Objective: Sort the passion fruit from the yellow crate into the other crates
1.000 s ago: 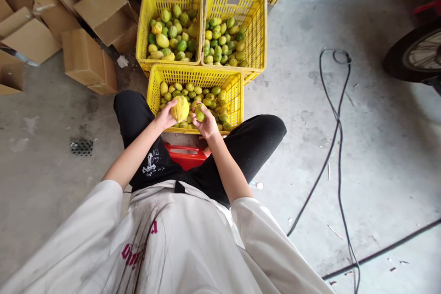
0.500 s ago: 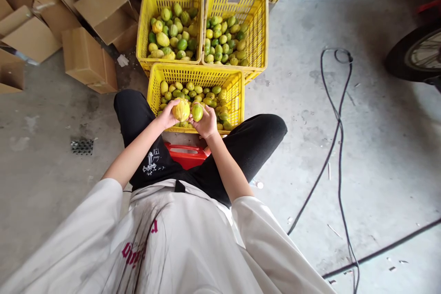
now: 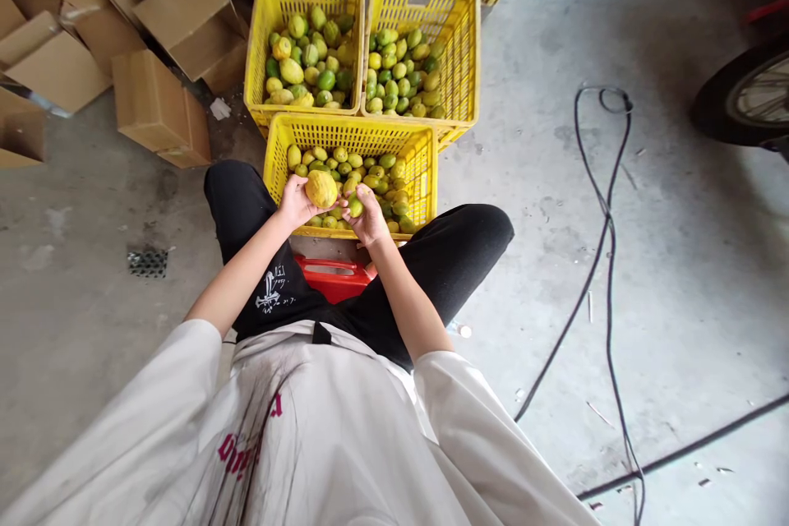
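My left hand (image 3: 297, 204) is closed around a large yellow lemon (image 3: 321, 189) with a bumpy skin. Beside it, my right hand (image 3: 368, 219) grips a smaller yellow-green lemon (image 3: 356, 205), partly covered by the thumb and fingers. Both hands are above the near side of a yellow plastic crate (image 3: 428, 181), which holds many green and yellow lemons (image 3: 387, 161). Some of that fruit is hidden behind my hands.
Two more yellow crates of lemons, a left one (image 3: 251, 57) and a right one (image 3: 473, 57), stand beyond. Cardboard boxes (image 3: 151, 103) pile up at the left. A red plastic stool (image 3: 333, 283) shows between my legs. A black cable (image 3: 607, 263) and a wheel (image 3: 749, 94) are at right.
The yellow lemon has turned in my left hand and shifted slightly left. In my right hand, the greener lemon has turned and moved slightly down, with the fingers covering more of it.
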Demonstrator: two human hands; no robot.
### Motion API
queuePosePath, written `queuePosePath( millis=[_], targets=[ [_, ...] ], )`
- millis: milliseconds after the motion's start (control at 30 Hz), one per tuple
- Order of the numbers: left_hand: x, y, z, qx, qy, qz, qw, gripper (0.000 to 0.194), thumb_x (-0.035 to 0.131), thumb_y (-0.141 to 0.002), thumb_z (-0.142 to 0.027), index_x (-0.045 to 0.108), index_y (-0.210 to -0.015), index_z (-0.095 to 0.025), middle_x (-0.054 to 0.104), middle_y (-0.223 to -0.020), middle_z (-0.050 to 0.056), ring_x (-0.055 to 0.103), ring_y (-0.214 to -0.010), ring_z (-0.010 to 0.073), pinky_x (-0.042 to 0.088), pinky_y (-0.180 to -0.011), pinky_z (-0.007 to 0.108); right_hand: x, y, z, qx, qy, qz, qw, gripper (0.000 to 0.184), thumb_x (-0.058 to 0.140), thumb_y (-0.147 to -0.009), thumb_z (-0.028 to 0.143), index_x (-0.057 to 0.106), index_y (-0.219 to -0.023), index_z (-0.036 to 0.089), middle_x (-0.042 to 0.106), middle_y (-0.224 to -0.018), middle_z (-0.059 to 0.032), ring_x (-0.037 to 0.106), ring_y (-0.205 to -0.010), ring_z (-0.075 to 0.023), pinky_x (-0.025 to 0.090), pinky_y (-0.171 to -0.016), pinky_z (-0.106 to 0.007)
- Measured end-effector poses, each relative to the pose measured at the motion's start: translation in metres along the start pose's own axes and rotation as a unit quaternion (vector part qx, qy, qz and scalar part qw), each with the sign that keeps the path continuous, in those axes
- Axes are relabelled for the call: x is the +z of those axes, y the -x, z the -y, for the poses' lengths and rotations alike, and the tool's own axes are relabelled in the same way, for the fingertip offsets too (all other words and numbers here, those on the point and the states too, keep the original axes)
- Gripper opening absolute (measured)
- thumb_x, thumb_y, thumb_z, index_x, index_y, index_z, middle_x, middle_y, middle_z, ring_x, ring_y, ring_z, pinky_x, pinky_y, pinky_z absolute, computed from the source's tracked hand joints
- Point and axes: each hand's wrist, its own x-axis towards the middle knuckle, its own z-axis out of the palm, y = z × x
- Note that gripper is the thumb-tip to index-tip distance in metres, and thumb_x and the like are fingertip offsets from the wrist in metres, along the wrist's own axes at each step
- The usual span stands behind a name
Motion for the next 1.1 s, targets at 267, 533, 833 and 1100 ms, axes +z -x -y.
queuePosePath(
  millis=[267,533,833,1100],
  targets=[
    [0.001,-0.001,0.006,-0.032,-0.099,0.015,0.994,0.037,0.053,-0.106,-0.048,0.069,-0.111,-0.015,0.078,-0.078,0.008,0.077,-0.062,0.0214,0.063,-0.06,0.029,0.0,0.0,-0.008,0.029,0.056,0.014,0.998,0.047,0.094,-0.078,0.029,0.051,-0.098,0.028,0.071,-0.082,0.0075,0.069,-0.067,-0.0112,0.057,-0.056,-0.019],
    [0.002,-0.001,0.007,-0.021,-0.123,0.006,0.992,0.04,0.06,-0.1,-0.042,0.073,-0.12,-0.011,0.079,-0.079,0.009,0.077,-0.065,0.0196,0.065,-0.065,0.028,-0.003,-0.003,-0.008,0.039,0.051,0.014,0.998,0.033,0.086,-0.085,0.031,0.056,-0.098,0.028,0.072,-0.082,0.0055,0.07,-0.068,-0.0127,0.061,-0.061,-0.022],
    [0.007,0.006,0.0,0.046,-0.022,0.004,0.999,0.047,0.044,-0.101,-0.044,0.07,-0.129,-0.016,0.085,-0.111,0.015,0.081,-0.114,0.0347,0.07,-0.089,0.046,-0.004,-0.004,0.005,0.037,-0.037,0.044,0.998,0.027,0.063,-0.092,0.036,0.065,-0.117,0.025,0.081,-0.103,-0.0056,0.08,-0.102,-0.0252,0.072,-0.084,-0.043],
    [0.007,0.007,0.0,0.026,-0.02,-0.005,0.999,0.044,0.05,-0.104,-0.048,0.064,-0.134,-0.018,0.082,-0.096,0.01,0.084,-0.095,0.0278,0.069,-0.083,0.036,-0.007,-0.004,0.015,0.013,-0.025,-0.01,1.0,0.026,0.078,-0.086,0.028,0.06,-0.104,0.029,0.07,-0.082,0.0057,0.07,-0.067,-0.011,0.06,-0.055,-0.016]
  ],
)
